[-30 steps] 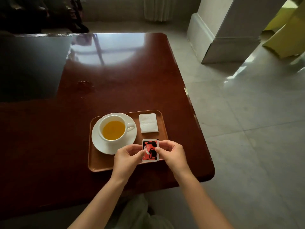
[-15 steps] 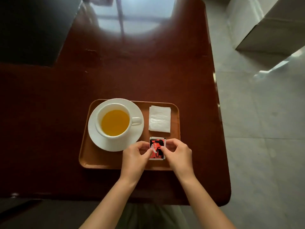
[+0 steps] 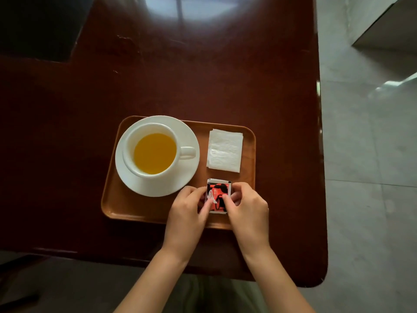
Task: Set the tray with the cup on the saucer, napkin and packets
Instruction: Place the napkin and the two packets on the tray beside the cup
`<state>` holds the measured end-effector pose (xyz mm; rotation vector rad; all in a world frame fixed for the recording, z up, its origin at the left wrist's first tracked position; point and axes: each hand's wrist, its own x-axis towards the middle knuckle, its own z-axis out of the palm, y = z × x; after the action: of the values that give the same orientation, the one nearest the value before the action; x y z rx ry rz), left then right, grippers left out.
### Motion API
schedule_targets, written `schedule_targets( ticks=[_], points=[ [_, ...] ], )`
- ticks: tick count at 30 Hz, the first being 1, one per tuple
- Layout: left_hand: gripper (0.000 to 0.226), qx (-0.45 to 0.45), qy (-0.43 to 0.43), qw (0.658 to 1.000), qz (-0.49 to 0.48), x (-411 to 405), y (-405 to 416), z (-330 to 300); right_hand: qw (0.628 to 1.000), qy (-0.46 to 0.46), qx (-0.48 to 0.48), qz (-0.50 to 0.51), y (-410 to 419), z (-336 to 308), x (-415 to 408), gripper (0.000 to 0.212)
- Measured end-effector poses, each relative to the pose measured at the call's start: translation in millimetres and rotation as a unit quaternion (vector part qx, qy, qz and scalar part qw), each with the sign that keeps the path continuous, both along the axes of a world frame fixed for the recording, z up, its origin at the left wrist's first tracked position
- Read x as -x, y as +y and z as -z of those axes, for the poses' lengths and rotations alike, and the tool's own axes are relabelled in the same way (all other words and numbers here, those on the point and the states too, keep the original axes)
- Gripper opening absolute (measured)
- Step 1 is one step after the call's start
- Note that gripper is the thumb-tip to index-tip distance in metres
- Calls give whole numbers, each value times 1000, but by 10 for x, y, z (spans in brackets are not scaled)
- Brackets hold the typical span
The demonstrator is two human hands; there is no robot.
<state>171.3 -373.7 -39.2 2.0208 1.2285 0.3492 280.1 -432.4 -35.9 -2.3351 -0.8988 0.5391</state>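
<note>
A brown tray (image 3: 135, 211) lies on the dark red table. On its left stands a white cup (image 3: 155, 150) of yellow liquid on a white saucer (image 3: 187, 175), handle to the right. A folded white napkin (image 3: 225, 150) lies at the tray's far right corner. Just below the napkin, red-and-black packets (image 3: 218, 193) rest on the tray. My left hand (image 3: 187, 213) pinches their left edge and my right hand (image 3: 248, 208) pinches their right edge. Fingers hide the packets' lower part.
The table (image 3: 203, 86) ends close to the right of the tray, with grey tiled floor (image 3: 365, 177) beyond. The near table edge runs just below my wrists. A dark panel (image 3: 40, 26) sits at the table's far left.
The camera has tipped further down and closer over the tray. Both hands stay on the packets, which sit low on the tray below the napkin.
</note>
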Motion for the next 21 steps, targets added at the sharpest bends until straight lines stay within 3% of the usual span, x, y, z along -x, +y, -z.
schedule_targets(
  ticks=[4,10,13,16,21],
  points=[
    [38,-10,4,1000,19,44,-36,-35,997,65,-49,14,-33,-38,-58,17],
    [41,-143,21,978,147,114,-181,-53,976,172,-86,104,-209,-89,-368,18],
    [46,-152,104,958,219,85,-252,-21,978,176,-44,105,-299,-96,-494,17],
    [55,-116,181,949,230,98,-304,10,983,166,-12,83,-312,-97,-503,12],
    [61,-114,230,937,235,137,-345,35,995,86,6,48,-273,-87,-431,8]
  ],
)
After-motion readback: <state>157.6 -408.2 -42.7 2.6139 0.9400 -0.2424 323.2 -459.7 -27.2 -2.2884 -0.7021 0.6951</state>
